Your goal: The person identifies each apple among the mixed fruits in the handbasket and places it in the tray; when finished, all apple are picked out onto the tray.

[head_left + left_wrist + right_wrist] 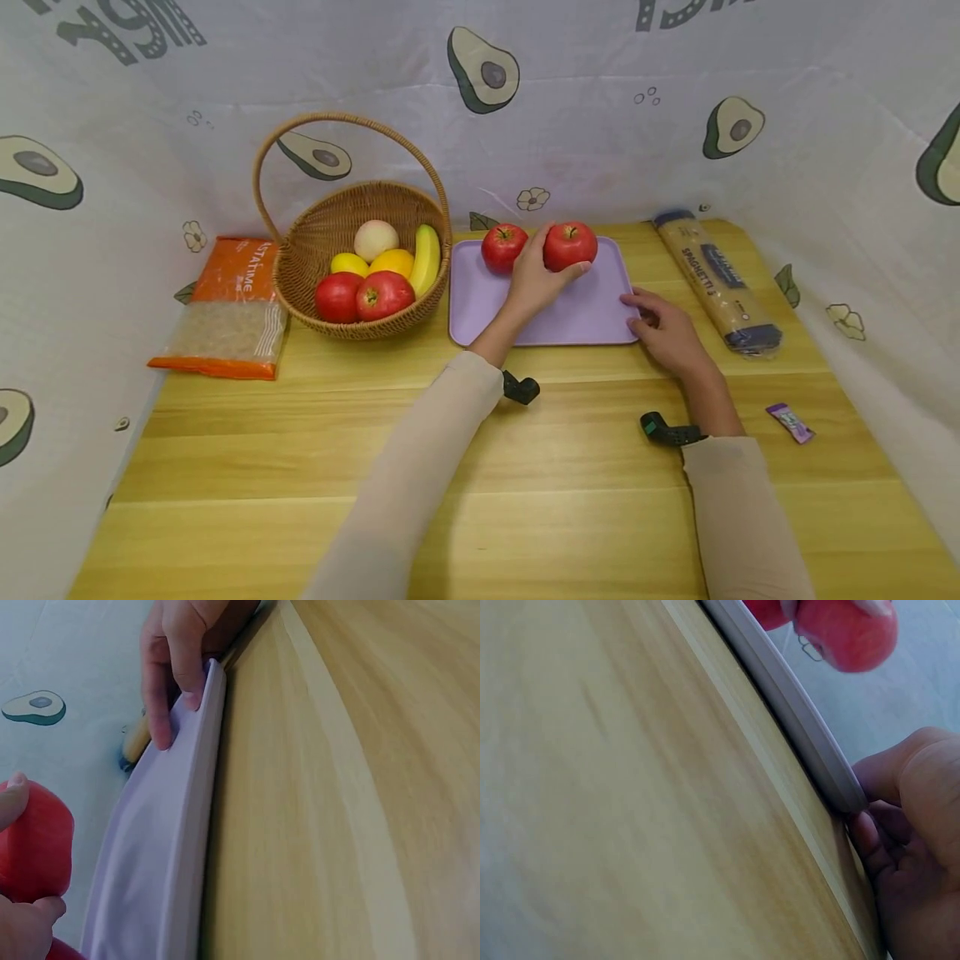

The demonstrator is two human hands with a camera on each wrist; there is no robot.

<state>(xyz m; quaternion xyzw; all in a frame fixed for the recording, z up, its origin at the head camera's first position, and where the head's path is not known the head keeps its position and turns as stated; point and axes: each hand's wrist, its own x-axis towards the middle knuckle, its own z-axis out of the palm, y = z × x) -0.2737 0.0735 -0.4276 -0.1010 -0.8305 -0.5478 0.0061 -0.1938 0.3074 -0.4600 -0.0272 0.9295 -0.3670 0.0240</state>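
A lavender tray point(577, 312) lies on the wooden table, with a red apple point(504, 248) on its back left part. My left hand point(531, 282) grips a second red apple point(572, 246) between thumb and fingers, beside the first. In the left wrist view this held apple point(37, 844) shows at the left edge, with the thumb and fingertips on it. My right hand point(671, 337) pinches the tray's right rim near its front corner. The right wrist view shows fingers of this hand point(922, 825) above and below the rim.
Left of the tray stands a wicker basket point(348, 331) with apples, a banana point(426, 260) and other fruit. Beside it lies an orange-and-clear bag point(225, 312). A spaghetti pack point(716, 283) and a small purple packet point(790, 422) lie to the right. Avocado-print cloth point(585, 108) hangs behind.
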